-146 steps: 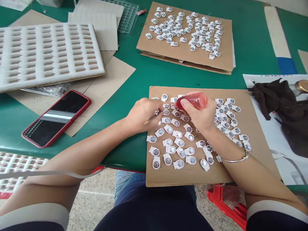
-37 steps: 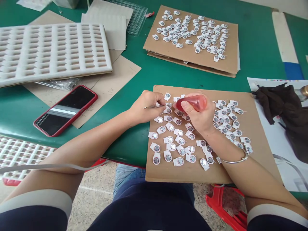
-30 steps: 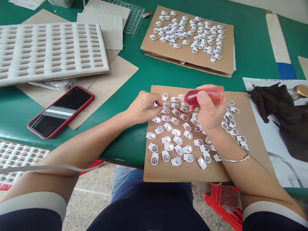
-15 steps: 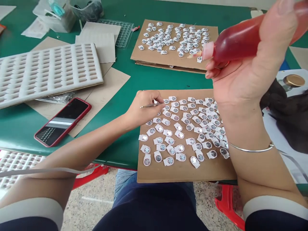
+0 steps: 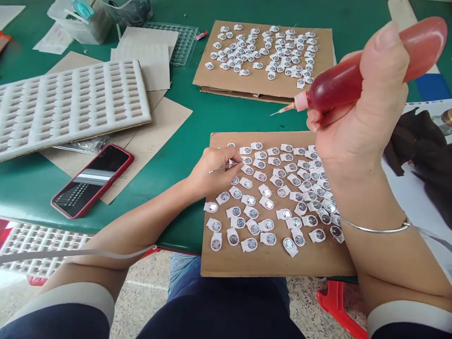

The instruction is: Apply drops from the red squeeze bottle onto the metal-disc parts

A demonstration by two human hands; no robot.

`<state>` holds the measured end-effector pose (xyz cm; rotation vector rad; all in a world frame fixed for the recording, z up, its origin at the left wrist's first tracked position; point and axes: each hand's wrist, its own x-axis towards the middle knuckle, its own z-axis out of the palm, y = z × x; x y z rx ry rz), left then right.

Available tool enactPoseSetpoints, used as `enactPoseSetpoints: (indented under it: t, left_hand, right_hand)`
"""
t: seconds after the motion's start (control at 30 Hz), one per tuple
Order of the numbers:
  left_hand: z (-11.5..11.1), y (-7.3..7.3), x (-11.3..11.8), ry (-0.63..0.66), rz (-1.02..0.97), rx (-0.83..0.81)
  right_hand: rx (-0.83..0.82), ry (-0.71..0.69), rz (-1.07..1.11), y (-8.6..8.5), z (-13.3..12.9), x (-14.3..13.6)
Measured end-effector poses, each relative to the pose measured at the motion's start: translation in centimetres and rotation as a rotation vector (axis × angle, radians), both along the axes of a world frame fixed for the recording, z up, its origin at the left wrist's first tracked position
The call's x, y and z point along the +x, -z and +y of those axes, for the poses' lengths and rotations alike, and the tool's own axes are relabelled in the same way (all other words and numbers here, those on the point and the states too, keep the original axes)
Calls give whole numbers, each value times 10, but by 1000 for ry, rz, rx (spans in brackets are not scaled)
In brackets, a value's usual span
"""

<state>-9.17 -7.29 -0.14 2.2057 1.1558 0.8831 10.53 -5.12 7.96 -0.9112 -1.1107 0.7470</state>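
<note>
My left hand [image 5: 217, 169] pinches a pair of metal tweezers [image 5: 224, 167] over the upper left of a cardboard sheet [image 5: 275, 266]. Rows of small round metallic discs on white paper tabs [image 5: 250, 244] cover that sheet. The tweezer tips are hidden behind my fingers, near one of the discs. Raised above the sheet's right side, my right hand [image 5: 356, 113] is wrapped round a squeeze bottle [image 5: 337, 89] of red liquid. Its pink cap carries a thin needle tip [image 5: 286, 108], which points left and stays apart from the discs.
A second cardboard stack [image 5: 226, 87] with similar discs lies farther back. On the left are a white slotted tray [image 5: 74, 101], a phone in a red case [image 5: 93, 181] and brown paper sheets [image 5: 169, 113]. Plastic tubs [image 5: 84, 28] stand behind; dark cloth [image 5: 420, 150] lies right.
The bottle in my right hand has moved lower and tilted, so its needle now shows against the green table. My left hand has shifted slightly down with the tweezers.
</note>
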Motion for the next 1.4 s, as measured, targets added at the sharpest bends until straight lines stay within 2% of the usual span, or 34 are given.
enactPoseSetpoints:
  t: [0.1, 0.33, 0.63, 0.73, 0.87, 1.4]
  left_hand:
    - [0, 0, -1, 12, 39, 61]
    - [0, 5, -1, 9, 44, 48]
    - [1, 6, -1, 5, 62, 89]
    - [0, 6, -1, 10, 58, 76]
    - [0, 5, 0, -5, 63, 45]
    - [-5, 7, 4, -49, 5, 78]
  right_hand:
    - [7, 26, -9, 3, 1, -6]
    - [-9, 80, -34, 10, 2, -12]
    - [-11, 64, -30, 13, 3, -11]
    - [-49, 55, -52, 13, 3, -11]
    - [-17, 107, -9, 14, 5, -14]
    - [-115, 2, -11, 18, 6, -11]
